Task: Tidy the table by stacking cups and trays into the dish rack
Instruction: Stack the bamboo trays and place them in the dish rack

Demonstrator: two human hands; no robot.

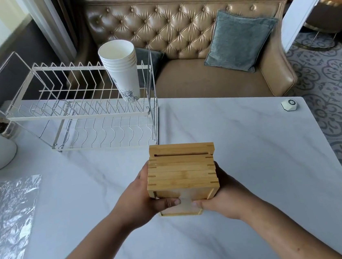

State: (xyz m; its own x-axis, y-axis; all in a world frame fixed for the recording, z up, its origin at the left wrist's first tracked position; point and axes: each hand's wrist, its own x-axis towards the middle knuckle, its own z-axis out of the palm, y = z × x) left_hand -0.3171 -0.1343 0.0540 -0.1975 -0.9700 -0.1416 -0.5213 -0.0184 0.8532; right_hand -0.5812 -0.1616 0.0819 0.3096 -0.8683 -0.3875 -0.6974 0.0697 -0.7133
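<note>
- Step in hand: cups (121, 71) already nested in the dish rack (82, 109); trays next.
- Stack of wooden trays (182, 177): held above the counter (242, 142), clamped between my left hand (139, 199) and right hand (226, 193), fingers closed on its near edge.
- Next move, I judge: carry forward-left, lower squarely into rack.

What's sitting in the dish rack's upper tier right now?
Only a nested stack of white paper cups stands at the right end of the dish rack; the other slots show bare wire. How many cups are nested is unclear.
</note>
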